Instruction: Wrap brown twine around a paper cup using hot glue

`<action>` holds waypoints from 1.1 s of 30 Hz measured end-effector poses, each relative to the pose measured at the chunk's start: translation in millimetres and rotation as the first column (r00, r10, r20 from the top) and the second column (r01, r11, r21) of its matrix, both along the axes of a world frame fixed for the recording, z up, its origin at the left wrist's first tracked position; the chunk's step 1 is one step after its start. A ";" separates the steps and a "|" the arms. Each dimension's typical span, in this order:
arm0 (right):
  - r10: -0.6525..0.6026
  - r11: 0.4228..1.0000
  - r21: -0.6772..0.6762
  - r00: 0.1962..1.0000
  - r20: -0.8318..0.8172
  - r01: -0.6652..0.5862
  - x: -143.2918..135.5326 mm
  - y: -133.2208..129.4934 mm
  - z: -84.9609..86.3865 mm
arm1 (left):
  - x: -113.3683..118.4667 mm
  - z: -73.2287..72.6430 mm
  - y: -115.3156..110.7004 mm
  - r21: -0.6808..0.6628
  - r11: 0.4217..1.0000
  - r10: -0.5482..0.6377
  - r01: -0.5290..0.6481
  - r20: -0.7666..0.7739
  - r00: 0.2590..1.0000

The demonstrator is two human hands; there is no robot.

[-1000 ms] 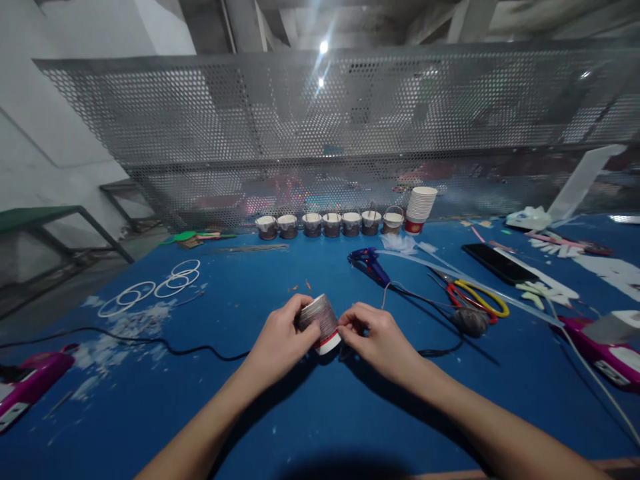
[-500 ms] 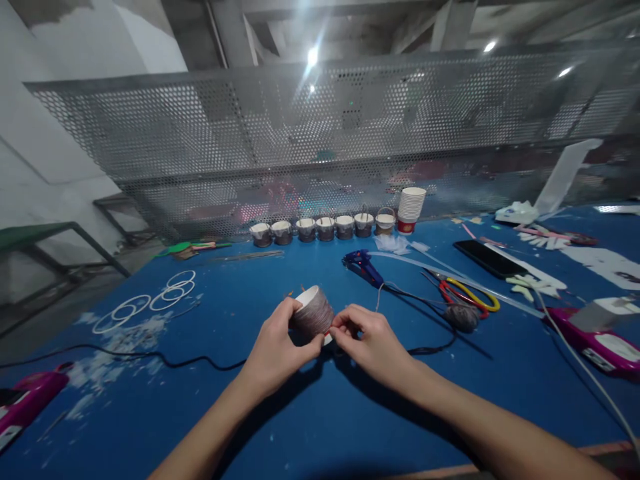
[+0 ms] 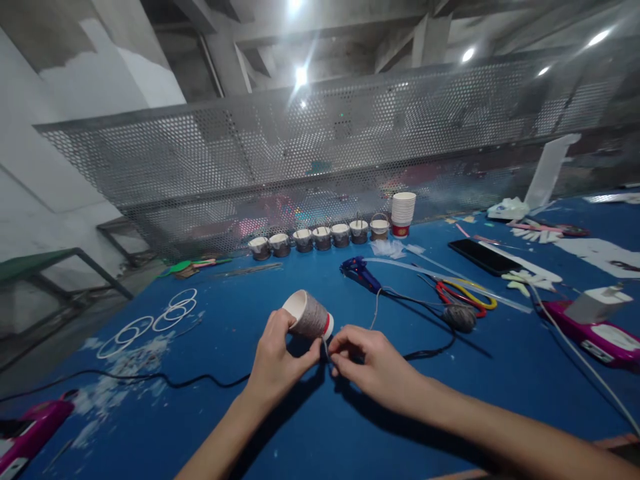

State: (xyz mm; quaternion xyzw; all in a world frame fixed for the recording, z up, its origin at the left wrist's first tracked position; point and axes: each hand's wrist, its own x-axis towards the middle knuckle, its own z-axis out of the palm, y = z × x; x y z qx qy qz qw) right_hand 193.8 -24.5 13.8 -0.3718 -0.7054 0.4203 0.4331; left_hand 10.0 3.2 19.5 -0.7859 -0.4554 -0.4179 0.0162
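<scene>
A paper cup (image 3: 311, 317), wound with grey yarn over most of its side, lies tilted in my left hand (image 3: 274, 355), its white mouth facing up and left. A red band and white rim show at its base end. My left thumb and fingers are closed around the cup. Just right of the base, my right hand (image 3: 373, 357) pinches the grey yarn (image 3: 325, 347) close to the cup. Beyond my right hand, the yarn's line runs up towards the glue gun's cable, and a ball of grey yarn (image 3: 460, 319) rests on the table.
Behind lie a blue glue gun (image 3: 361, 273) and scissors (image 3: 465, 297) with red and yellow handles. Several wrapped cups (image 3: 323, 239) and a stack of paper cups (image 3: 403, 212) line the back. White rings (image 3: 175, 310) lie left; a black phone (image 3: 479, 257) and magenta power strip (image 3: 595, 337) lie right.
The cup has turned so its mouth points more left and its red-banded base shows more. My right hand has moved slightly down and away from the base, with the yarn between its fingers.
</scene>
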 end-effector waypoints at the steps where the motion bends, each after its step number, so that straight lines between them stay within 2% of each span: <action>1: 0.014 1.000 -0.005 1.000 0.000 -0.014 1.6 -2.3 -0.2 | 0.2 -0.1 0.2 -0.004 1.000 -0.001 0.001 0.010 1.000; 6: 0.017 1.000 -0.005 0.999 0.052 -0.017 14.8 -1.5 -3.4 | 1.6 -2.9 1.2 -0.027 1.000 0.012 -0.011 0.043 0.999; 10: -0.060 0.998 0.035 0.987 0.147 0.055 23.6 10.1 -5.5 | 2.4 -6.7 2.2 -0.093 0.994 0.057 -0.051 0.059 0.997; 13: -0.123 0.990 0.090 0.979 0.159 0.110 24.2 17.2 -8.2 | 4.6 -8.0 2.4 -0.150 0.987 0.064 -0.050 0.088 0.994; 16: -0.139 0.961 0.258 0.980 0.139 0.100 20.1 19.1 -13.3 | 7.3 -7.7 2.0 -0.203 0.978 0.076 -0.052 0.111 0.991; 19: -0.196 0.865 0.496 0.962 0.190 0.078 15.0 18.2 -19.6 | 9.6 -7.0 0.7 -0.264 0.963 0.081 -0.047 0.120 0.989; 21: -0.258 0.823 0.562 0.938 0.233 0.087 13.1 17.6 -23.1 | 11.2 -6.7 -0.7 -0.294 0.955 0.076 -0.039 0.113 0.991; 27: -0.313 0.842 0.519 0.915 0.256 0.143 12.3 17.4 -25.7 | 15.8 -7.6 -4.4 -0.296 0.955 0.044 -0.025 0.057 0.997; 33: -0.243 0.937 0.294 0.956 0.163 0.188 11.4 15.8 -20.6 | 16.2 -5.8 -6.9 -0.253 0.967 0.017 -0.007 0.037 0.999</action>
